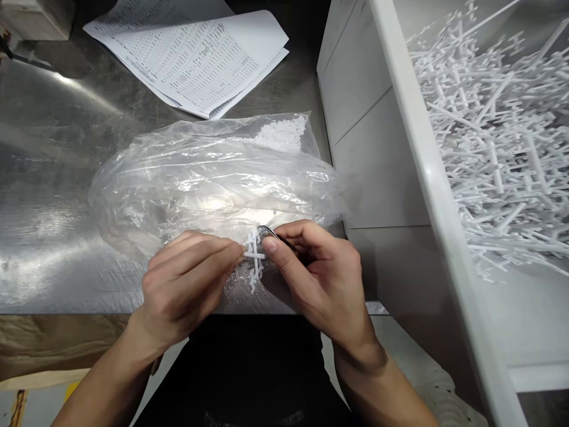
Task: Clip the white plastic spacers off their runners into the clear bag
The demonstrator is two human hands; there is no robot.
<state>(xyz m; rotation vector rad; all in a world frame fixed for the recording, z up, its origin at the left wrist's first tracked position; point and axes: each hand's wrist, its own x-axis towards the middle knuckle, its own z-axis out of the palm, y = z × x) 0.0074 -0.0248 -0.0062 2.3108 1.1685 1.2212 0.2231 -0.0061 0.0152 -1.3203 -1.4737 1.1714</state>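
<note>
My left hand (191, 279) is closed, its fingertips pinching one arm of a small white plastic sprue (255, 256). The sprue is cross-shaped, with little knobbly parts along its upright bar. My right hand (317, 270) is closed around a slim dark tool with a curved metal tip (269, 230); most of the tool is hidden in the palm, so its exact kind does not show. That tip reaches the upper end of the sprue. Just beyond both hands lies a clear plastic bag (191, 172), with a heap of small white pieces (282, 134) in its far right corner.
On my right stands a large white bin (427, 172) with a tall side wall, holding a tangled pile of white sprues (511, 142). Printed sheets (200, 59) lie at the back of the metal table (48, 178). A pale box (38, 18) sits far left.
</note>
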